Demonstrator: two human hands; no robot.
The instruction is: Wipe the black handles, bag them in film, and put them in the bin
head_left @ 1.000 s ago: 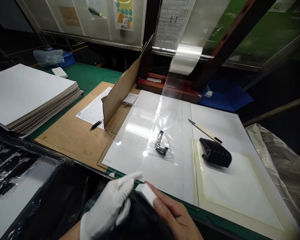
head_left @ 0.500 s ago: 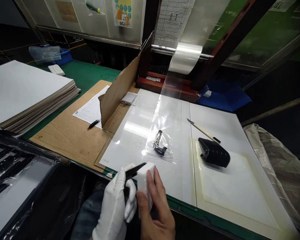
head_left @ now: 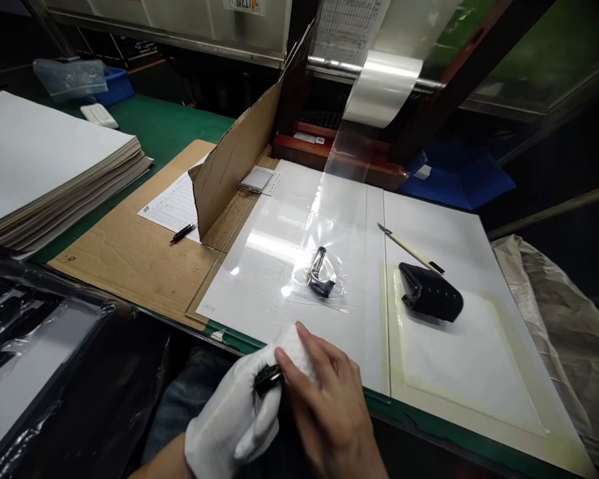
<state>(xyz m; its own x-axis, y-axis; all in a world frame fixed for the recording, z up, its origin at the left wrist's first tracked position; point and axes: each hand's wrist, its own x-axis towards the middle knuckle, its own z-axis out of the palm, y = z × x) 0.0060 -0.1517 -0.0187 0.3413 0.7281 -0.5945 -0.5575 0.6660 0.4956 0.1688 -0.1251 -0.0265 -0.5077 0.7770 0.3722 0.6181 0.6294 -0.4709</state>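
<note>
My left hand, in a white glove, is closed around a small black glossy part, most of which the fingers and cloth hide. Bare, my right hand grips a folded white cloth and presses it over the part's upper end. Both hands meet just in front of the table's near edge. Beyond them, a black hooked part lies inside clear plastic film on the white work surface.
Film hangs from a roll at the back. On the right lie a knife and a black curved block. Cardboard stands upright left of centre, near a pen. A stack of sheets sits far left.
My right hand has brought the cloth over the black part, covering its tip that stuck out before. My left hand has turned slightly. The camera view has shifted a little.
</note>
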